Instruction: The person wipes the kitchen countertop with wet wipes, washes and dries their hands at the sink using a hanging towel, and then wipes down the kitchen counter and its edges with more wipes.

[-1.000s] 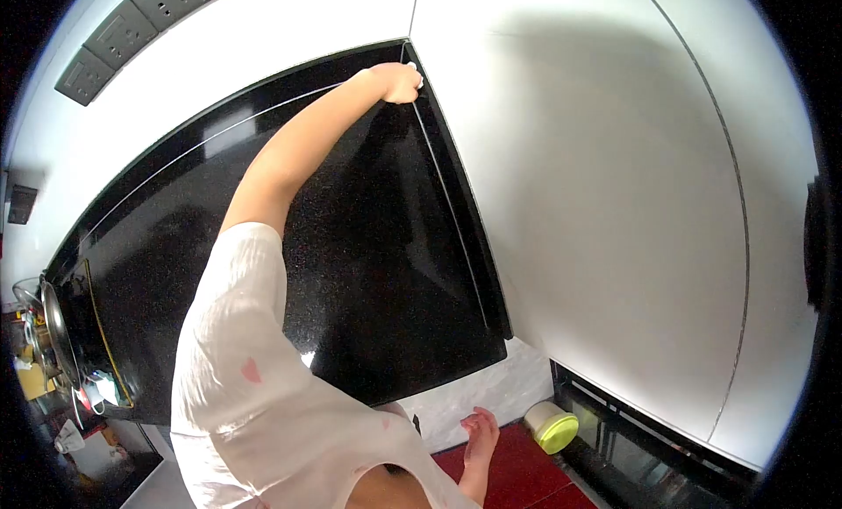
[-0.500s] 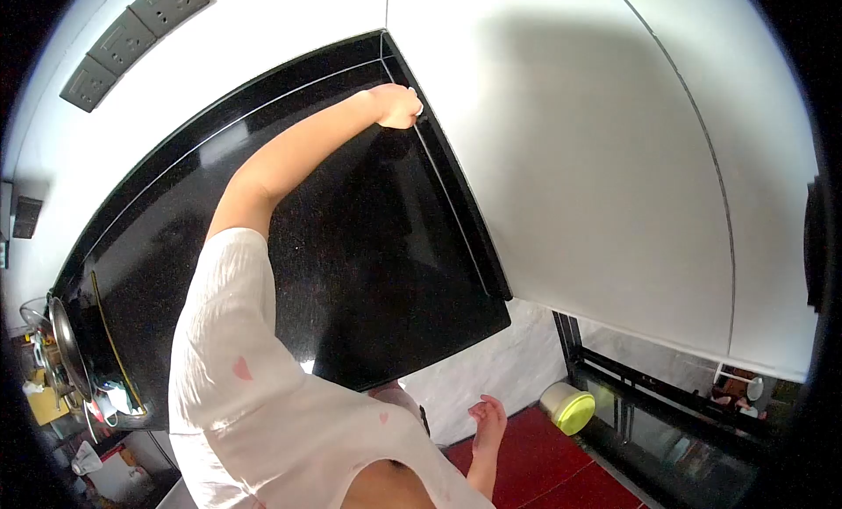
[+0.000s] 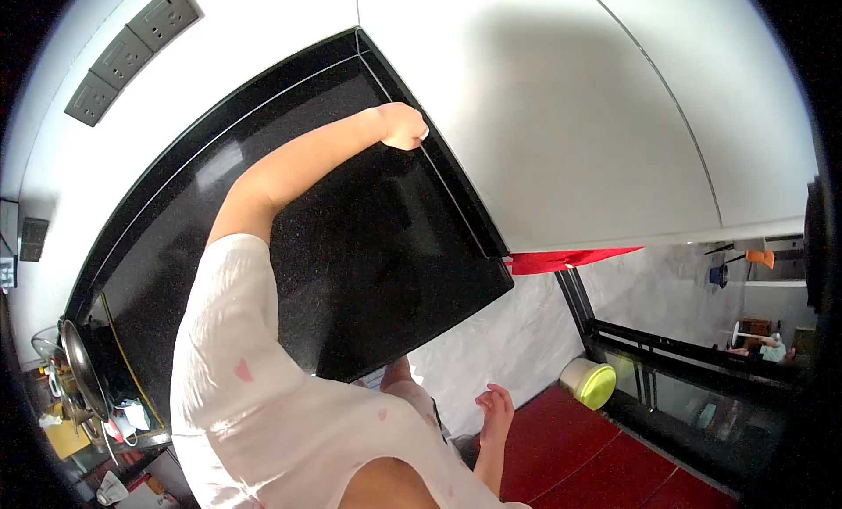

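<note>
My left hand [image 3: 403,126] is closed round something small and white [image 3: 424,133], probably a cloth or tissue, mostly hidden by the fingers. It presses on the raised right edge of the glossy black countertop [image 3: 351,237], beside the white wall panel [image 3: 570,132]. Low beside my body hangs my right hand [image 3: 496,409], its fingers loosely bent and apart, with nothing visible in it.
Grey wall sockets [image 3: 121,57] are at the upper left. A metal pan or lid [image 3: 81,369] stands at the counter's far left. On the right are a bin with a yellow-green lid [image 3: 596,387], a red floor [image 3: 570,448] and a black-framed glass door [image 3: 667,355].
My left hand has slid along the counter's right edge, away from the back corner and towards the front. The view has shifted, showing more floor and a red cloth behind the panel.
</note>
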A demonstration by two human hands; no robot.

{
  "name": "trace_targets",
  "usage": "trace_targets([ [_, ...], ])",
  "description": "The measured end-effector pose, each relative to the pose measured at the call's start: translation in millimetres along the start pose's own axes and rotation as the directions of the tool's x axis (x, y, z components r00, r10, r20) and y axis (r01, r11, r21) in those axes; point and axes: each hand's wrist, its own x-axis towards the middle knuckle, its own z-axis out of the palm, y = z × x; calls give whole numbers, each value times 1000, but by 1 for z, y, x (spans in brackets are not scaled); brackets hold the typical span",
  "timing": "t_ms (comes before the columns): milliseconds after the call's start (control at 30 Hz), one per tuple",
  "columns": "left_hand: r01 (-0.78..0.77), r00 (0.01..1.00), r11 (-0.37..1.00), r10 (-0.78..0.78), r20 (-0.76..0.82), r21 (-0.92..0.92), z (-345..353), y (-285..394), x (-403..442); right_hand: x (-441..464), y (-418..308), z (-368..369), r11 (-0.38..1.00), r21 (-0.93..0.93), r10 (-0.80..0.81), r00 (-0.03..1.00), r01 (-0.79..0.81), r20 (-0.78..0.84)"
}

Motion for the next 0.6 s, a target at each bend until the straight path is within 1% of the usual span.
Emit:
trace_targets([
  [100,17,999,1000,-18,33,2,-1,16,0,-6,5,0,1000,18,15,1000,-15,-3],
  [200,-125,990,991,127,52,-37,4,50,4,-10,15,-6,999,27,-20,1000,19,23],
  [233,-150,988,989,151,33,-13,7,61,6,-12,17,-8,1000,29,-14,1000,13,21],
  [333,-153,988,987,154,6,-54,14,82,7,-14,24,-12,999,43,-3,1000,2,22],
  [367,-188,982,980,189,1,-68,17,97,9,-15,26,-13,999,48,-2,1000,1,26],
  [400,-213,977,975,211,-27,-68,21,116,11,-17,27,-15,999,50,1,1000,-2,28],
  [467,-228,973,964,220,-75,-134,27,151,12,-21,25,-15,999,41,0,1000,-2,31],
  [533,-220,975,958,208,-84,-183,29,176,11,-26,25,-14,999,38,1,1000,-2,20],
  [567,-288,954,934,259,-153,-211,38,186,15,-28,26,-14,999,39,2,1000,-2,8],
  [600,-331,930,922,282,-238,-200,46,198,18,-30,27,-15,999,38,1,1000,-1,-3],
])
